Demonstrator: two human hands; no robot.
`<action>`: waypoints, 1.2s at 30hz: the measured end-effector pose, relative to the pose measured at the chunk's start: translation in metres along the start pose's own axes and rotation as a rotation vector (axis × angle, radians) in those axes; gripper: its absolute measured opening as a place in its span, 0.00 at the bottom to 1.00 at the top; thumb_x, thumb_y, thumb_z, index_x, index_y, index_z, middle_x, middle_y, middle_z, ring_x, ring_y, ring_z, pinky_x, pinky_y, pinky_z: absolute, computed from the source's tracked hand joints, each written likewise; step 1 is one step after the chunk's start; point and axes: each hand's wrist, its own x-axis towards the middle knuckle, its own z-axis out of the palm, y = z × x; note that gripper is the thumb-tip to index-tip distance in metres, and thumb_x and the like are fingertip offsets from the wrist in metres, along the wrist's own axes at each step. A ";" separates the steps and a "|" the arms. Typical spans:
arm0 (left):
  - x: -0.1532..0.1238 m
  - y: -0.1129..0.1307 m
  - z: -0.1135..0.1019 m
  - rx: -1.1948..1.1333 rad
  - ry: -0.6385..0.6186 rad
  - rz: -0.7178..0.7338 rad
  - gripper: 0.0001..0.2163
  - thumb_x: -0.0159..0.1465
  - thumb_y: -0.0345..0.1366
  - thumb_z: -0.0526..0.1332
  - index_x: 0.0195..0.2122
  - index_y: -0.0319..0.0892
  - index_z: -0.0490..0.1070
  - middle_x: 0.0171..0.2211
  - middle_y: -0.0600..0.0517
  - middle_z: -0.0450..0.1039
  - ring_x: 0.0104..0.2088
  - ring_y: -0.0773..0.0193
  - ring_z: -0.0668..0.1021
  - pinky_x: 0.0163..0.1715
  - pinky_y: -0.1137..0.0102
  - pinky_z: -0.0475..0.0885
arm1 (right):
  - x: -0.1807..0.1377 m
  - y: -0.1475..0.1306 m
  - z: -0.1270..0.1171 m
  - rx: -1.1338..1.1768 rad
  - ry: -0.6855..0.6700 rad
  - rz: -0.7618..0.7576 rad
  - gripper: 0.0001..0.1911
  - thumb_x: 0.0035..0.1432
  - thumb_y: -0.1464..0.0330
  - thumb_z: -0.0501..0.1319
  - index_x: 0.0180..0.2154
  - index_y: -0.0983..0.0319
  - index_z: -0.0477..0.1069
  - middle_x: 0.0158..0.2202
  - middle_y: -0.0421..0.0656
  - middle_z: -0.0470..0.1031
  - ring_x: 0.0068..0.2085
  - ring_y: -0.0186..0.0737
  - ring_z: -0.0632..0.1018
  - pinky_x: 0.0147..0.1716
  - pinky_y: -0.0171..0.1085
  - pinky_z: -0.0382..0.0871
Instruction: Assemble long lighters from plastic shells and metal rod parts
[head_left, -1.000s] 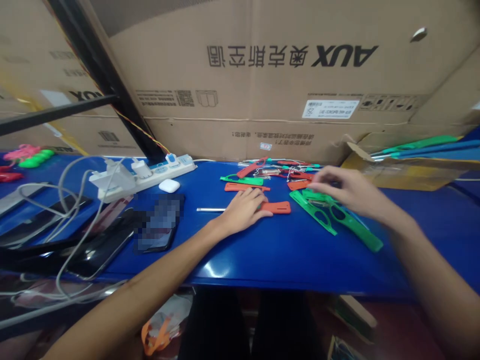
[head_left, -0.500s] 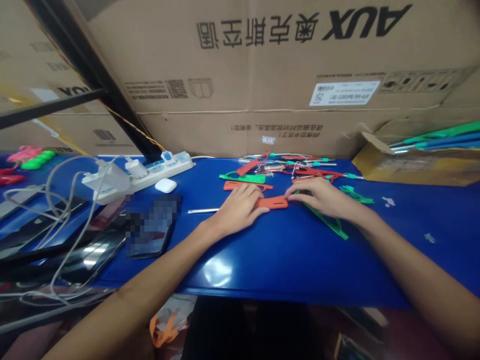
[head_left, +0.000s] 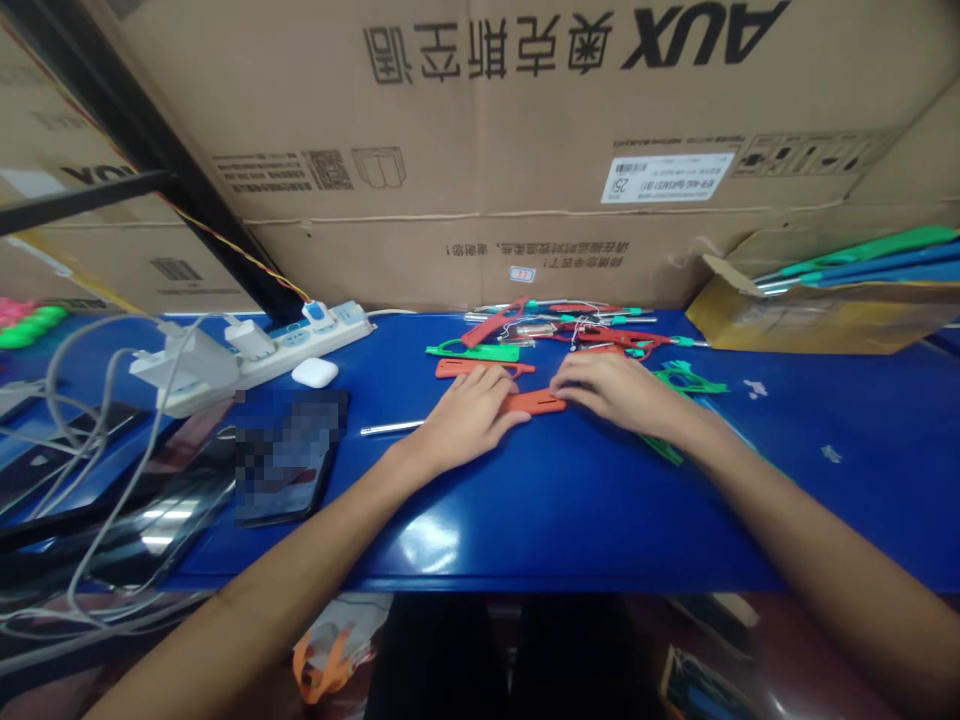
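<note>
An orange plastic strip (head_left: 541, 403) with a slot lies on the blue table (head_left: 570, 510). My left hand (head_left: 465, 418) covers its left end, fingers together on top and thumb along its near edge. My right hand (head_left: 609, 388) has curled fingers pinching the strip's right end. Under my right wrist lie green plastic pieces (head_left: 663, 449). A second orange strip (head_left: 480, 367) and a green strip (head_left: 472, 352) sit just beyond my left hand. A thin metal rod (head_left: 390, 428) lies to its left.
A heap of red, orange and green pieces with wires (head_left: 577, 328) lies against big cardboard boxes (head_left: 525, 150). A power strip (head_left: 285, 345) with chargers, a white earbud case (head_left: 314, 372), phones (head_left: 281, 465) and cables fill the left. An open carton (head_left: 817, 315) stands at right.
My right hand came in from the green pieces at right and closed on the orange strip's right end. My left hand stayed on the strip. The view shifted slightly.
</note>
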 end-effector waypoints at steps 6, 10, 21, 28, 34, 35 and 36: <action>0.001 0.004 -0.001 0.013 -0.004 -0.053 0.14 0.72 0.45 0.59 0.47 0.38 0.70 0.54 0.43 0.72 0.54 0.50 0.73 0.56 0.57 0.68 | 0.000 -0.004 0.003 -0.115 0.034 0.071 0.10 0.69 0.69 0.57 0.42 0.58 0.78 0.43 0.44 0.80 0.43 0.46 0.79 0.39 0.42 0.69; 0.000 0.005 -0.001 0.003 0.005 -0.050 0.14 0.72 0.46 0.59 0.46 0.38 0.71 0.52 0.44 0.72 0.53 0.51 0.74 0.56 0.57 0.69 | -0.001 -0.005 0.003 -0.155 0.045 0.097 0.09 0.68 0.69 0.58 0.42 0.58 0.78 0.44 0.44 0.80 0.44 0.47 0.79 0.38 0.41 0.69; -0.001 0.001 0.000 -0.011 0.019 -0.012 0.16 0.73 0.47 0.55 0.48 0.39 0.71 0.52 0.43 0.72 0.54 0.50 0.73 0.56 0.55 0.69 | 0.000 -0.013 -0.005 -0.024 0.330 0.063 0.13 0.71 0.62 0.55 0.47 0.59 0.76 0.45 0.49 0.80 0.48 0.51 0.79 0.49 0.50 0.71; -0.001 0.000 0.001 -0.001 0.003 0.024 0.17 0.74 0.48 0.55 0.50 0.38 0.71 0.52 0.42 0.71 0.54 0.51 0.73 0.55 0.57 0.69 | -0.002 -0.045 -0.011 0.433 0.759 0.036 0.11 0.75 0.61 0.50 0.47 0.54 0.70 0.40 0.42 0.74 0.39 0.39 0.78 0.43 0.42 0.75; -0.001 0.000 0.001 -0.007 0.028 0.044 0.17 0.74 0.48 0.55 0.49 0.39 0.71 0.50 0.43 0.72 0.53 0.51 0.73 0.56 0.57 0.68 | 0.000 -0.041 -0.002 0.493 0.804 0.119 0.13 0.73 0.55 0.52 0.46 0.54 0.70 0.34 0.39 0.71 0.31 0.36 0.77 0.36 0.40 0.76; -0.001 0.000 0.001 -0.011 0.029 0.046 0.17 0.74 0.48 0.55 0.49 0.39 0.71 0.50 0.44 0.72 0.54 0.51 0.73 0.56 0.57 0.68 | 0.000 -0.039 -0.001 0.482 0.813 0.133 0.13 0.73 0.55 0.52 0.46 0.54 0.70 0.33 0.39 0.70 0.31 0.36 0.76 0.36 0.40 0.76; -0.001 -0.001 0.001 -0.014 0.027 0.047 0.17 0.74 0.48 0.55 0.49 0.39 0.71 0.50 0.44 0.72 0.54 0.51 0.73 0.56 0.56 0.68 | 0.001 -0.038 0.000 0.467 0.823 0.143 0.14 0.73 0.54 0.52 0.46 0.54 0.70 0.33 0.39 0.70 0.30 0.36 0.76 0.36 0.40 0.76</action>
